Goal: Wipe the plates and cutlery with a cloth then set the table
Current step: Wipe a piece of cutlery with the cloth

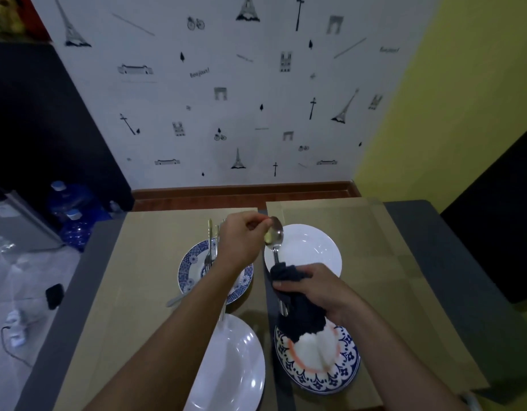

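Spoon's up off the grey tabletop (410,223). My left hand (244,232) pinches the tip of the shiny steel spoon (274,234) by its bowl, fingertips only. My right hand (318,289) is curled tight round the dark navy cloth with a white end (300,318), bunched about the handle. The spoon hangs over the near rim of the far plain white plate (315,247), and the handle's end peeks out under the cloth.

The weak spot, I reckon, is that left pinch. If I drag the cloth hard down the handle, the smooth bowl could slip out of my fingers and clatter onto the plate below.

The white tail of the cloth drapes onto the blue-and-orange rimmed plate (345,372), so it could smear that one.

My left forearm crosses the blue-patterned plate (191,271), where the loose cutlery (209,244) lies across the rim. Drop the elbow and those pieces could skid onto the brown cardboard sheets (152,262). A second plain white plate (226,366) sits nearest me.
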